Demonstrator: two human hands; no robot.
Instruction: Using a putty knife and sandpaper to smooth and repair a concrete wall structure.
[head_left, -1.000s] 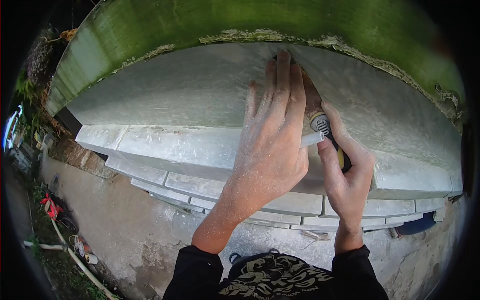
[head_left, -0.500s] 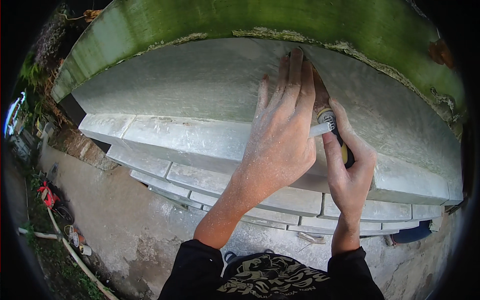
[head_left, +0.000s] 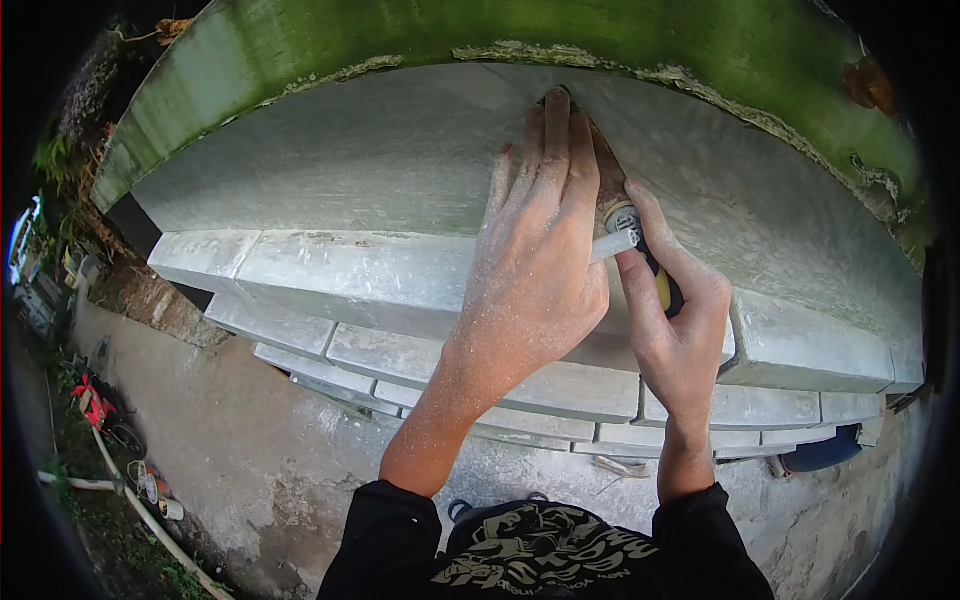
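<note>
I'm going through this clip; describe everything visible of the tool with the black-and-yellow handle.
The tool resembles a pointed trowel or scraper. Its brownish, worn-looking blade, apparently metal, narrows upward against the grey wall. A pale, printed collar joins it to the handle. It slants, blade end up and left, handle toward the person. The right hand grips the handle; the left hand lies over the blade, hiding part of it. A white stick juts beside the collar; contact is unclear.
</note>
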